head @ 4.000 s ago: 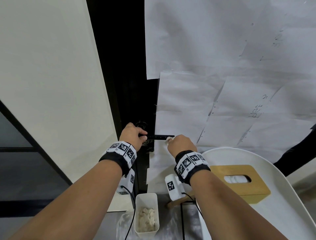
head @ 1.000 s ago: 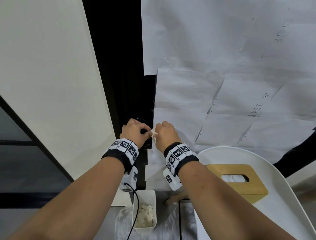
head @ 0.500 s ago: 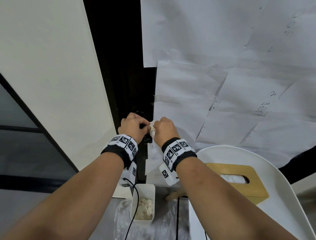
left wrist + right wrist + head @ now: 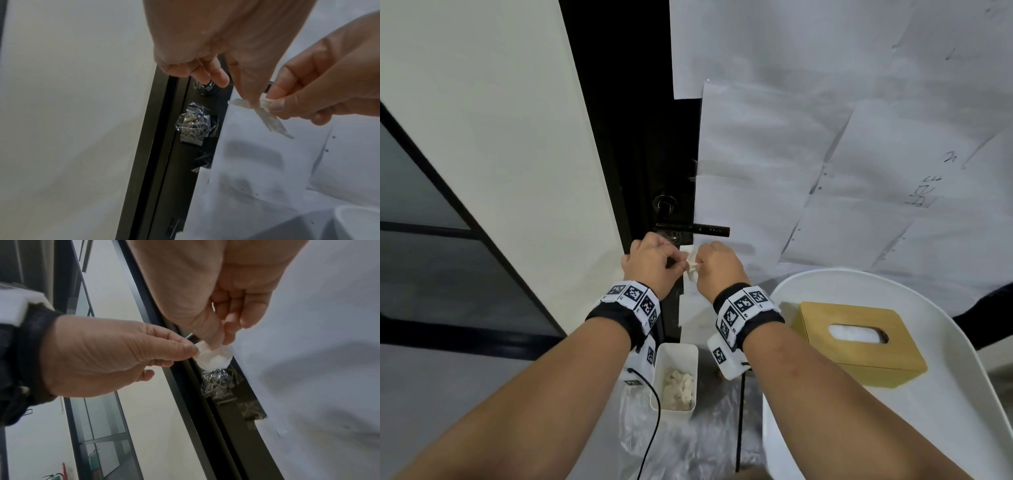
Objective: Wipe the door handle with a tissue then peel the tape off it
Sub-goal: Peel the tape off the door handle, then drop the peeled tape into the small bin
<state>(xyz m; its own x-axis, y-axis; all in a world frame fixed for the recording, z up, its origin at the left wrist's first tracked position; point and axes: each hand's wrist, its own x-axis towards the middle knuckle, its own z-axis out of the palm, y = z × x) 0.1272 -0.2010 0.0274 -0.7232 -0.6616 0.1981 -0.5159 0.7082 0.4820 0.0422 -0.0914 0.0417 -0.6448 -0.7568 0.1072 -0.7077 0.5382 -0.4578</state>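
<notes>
The black lever door handle (image 4: 693,229) sticks out to the right from the dark door edge, with nothing on it that I can make out. Just below it my left hand (image 4: 677,262) and right hand (image 4: 701,266) meet, and both pinch one small crumpled white strip (image 4: 691,263). Whether it is tape or tissue is unclear. In the left wrist view my left thumb and the right hand's fingertips (image 4: 275,104) squeeze the strip (image 4: 265,112). In the right wrist view it is a white wad (image 4: 213,358) between both hands. Crinkled clear tape (image 4: 193,125) clings to the door edge lower down.
White paper sheets (image 4: 825,171) cover the door. A small white bin (image 4: 676,346) with crumpled wads stands on plastic film (image 4: 688,445) below my wrists. At the right a wooden tissue box (image 4: 859,342) sits on a white round surface (image 4: 945,411). A lock knob (image 4: 665,204) is above the handle.
Four seconds ago my left hand was at the handle's base and my right at its tip. Both hands have since come together and now sit lower, leaving the handle uncovered.
</notes>
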